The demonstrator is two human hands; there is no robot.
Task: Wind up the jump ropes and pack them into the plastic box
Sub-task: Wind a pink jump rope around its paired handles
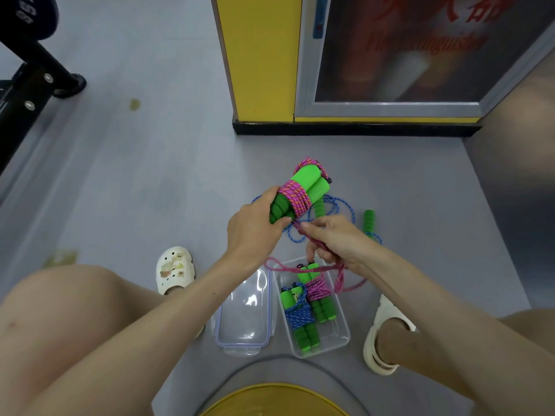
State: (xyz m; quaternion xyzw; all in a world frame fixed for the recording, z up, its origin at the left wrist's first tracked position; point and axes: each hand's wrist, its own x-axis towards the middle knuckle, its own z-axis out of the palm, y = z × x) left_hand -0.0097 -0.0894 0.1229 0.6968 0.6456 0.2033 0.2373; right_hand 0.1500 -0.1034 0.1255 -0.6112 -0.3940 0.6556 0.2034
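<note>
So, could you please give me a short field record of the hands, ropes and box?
left hand: grips the handles of the part-wound pink rope
right hand: pinches that rope's loose length
plastic box: open on the floor, holding a wound blue rope and a wound pink rope
lid: on the floor beside the box
loose blue rope: unwound on the floor beyond the hands

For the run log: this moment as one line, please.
step: winding pink rope; left hand: grips green handles; right hand: holds rope tail; plastic box: two wound ropes; floor: blue rope loose
</note>
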